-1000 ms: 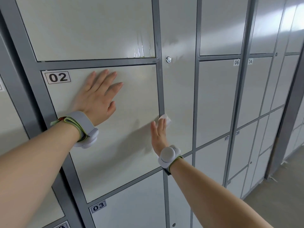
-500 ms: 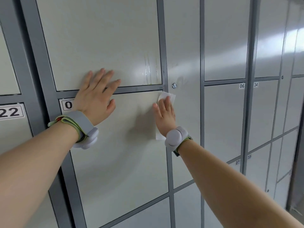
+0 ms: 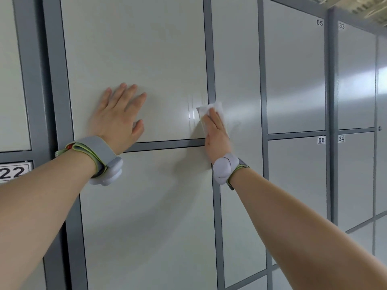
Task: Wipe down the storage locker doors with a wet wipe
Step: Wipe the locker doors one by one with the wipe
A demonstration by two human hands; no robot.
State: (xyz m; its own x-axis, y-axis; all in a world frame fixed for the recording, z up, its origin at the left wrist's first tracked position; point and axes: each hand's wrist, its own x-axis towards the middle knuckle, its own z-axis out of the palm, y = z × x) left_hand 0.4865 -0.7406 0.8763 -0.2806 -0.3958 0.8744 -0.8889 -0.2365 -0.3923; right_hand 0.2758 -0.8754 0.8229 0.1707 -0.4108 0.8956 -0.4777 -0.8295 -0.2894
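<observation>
A wall of pale grey locker doors in dark grey frames fills the view. My left hand (image 3: 119, 119) rests flat, fingers spread, on the lower part of the upper locker door (image 3: 136, 59). My right hand (image 3: 215, 130) presses a white wet wipe (image 3: 210, 108) with straight fingers against the vertical frame strip (image 3: 209, 59) at that door's right edge. Wet streaks show on the door just left of the wipe. The lower door (image 3: 146, 216) lies beneath both wrists.
A narrow tall panel (image 3: 236, 59) stands right of the strip. Farther right are doors labelled 05 (image 3: 319, 23), 06 (image 3: 321, 140), 33 (image 3: 341, 26) and 34 (image 3: 341, 138). A label 22 (image 3: 14, 171) sits at the left edge.
Both hands have moved up from the door marked 02 to the door above it. The right hand slid the wipe up along the frame strip. The view has tilted upward.
</observation>
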